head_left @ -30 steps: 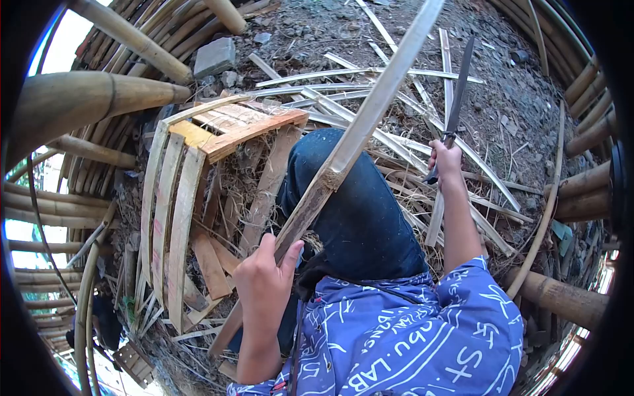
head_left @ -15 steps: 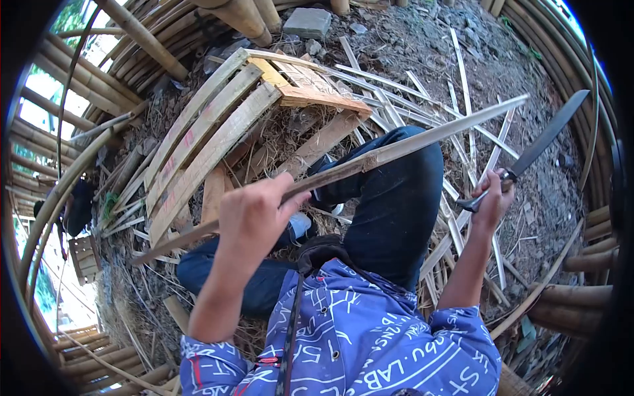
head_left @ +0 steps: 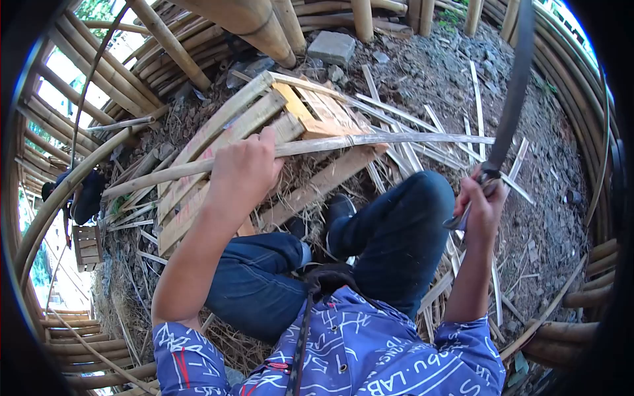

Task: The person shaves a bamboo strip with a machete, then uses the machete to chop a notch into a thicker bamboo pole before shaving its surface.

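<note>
A long split bamboo strip (head_left: pixel 383 138) lies crosswise over a wooden crate. My left hand (head_left: pixel 247 165) is closed around the strip left of its middle, above the crate's slats (head_left: pixel 228 137). On the right, my right hand (head_left: pixel 481 201) grips the handle of a large machete (head_left: pixel 515 86), whose dark blade points up and away. The strip's right end is close to the base of the blade; whether they touch I cannot tell.
Thin split strips (head_left: pixel 479 99) lie scattered on the dirt beyond my knees. A grey stone block (head_left: pixel 331 47) sits behind the crate. Bamboo poles (head_left: pixel 168 43) surround the area. Part of another person (head_left: pixel 87 198) shows at the far left.
The machete has swung from slanting right to nearly upright. The strip has levelled, its right end lower and its left end higher. My left hand has risen slightly; the view has shifted.
</note>
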{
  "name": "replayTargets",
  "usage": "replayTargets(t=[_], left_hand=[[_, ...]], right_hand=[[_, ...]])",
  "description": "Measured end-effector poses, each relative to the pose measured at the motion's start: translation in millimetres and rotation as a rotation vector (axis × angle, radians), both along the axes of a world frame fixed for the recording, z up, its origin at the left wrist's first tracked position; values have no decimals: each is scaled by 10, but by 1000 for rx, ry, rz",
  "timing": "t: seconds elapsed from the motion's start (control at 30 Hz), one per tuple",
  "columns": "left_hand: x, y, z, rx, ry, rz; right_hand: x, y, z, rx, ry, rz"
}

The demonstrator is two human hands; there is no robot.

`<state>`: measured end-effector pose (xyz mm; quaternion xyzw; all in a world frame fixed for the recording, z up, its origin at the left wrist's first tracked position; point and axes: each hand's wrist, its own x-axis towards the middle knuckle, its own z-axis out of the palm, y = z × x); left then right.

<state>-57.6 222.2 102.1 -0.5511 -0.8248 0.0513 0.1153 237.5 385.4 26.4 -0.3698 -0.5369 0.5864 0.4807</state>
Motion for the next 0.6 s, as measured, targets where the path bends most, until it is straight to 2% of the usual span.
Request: replayTargets(t=[0.1,0.17,0.3,0.33,0.47,0.6], left_hand=[[-241,81,-45,-65,14,30],[-423,147,-72,-97,-139,10],[-704,339,-146,-196,-242,-71],[-702,393,-137,-251,-255,-23],[-910,446,-429,-224,-318,-90],[-815,547,-502,-188,-510,-97]], right_hand=[[-255,14,-73,-48,-88,71],[-398,-10,-149,-52,-165,125],[-675,-94,-330,-114,-161,163],[-742,-133,-369,-151,-166,160],[-954,-305,-528,-220,-245,278],[-1103,-431,-660,-240,-320,369]])
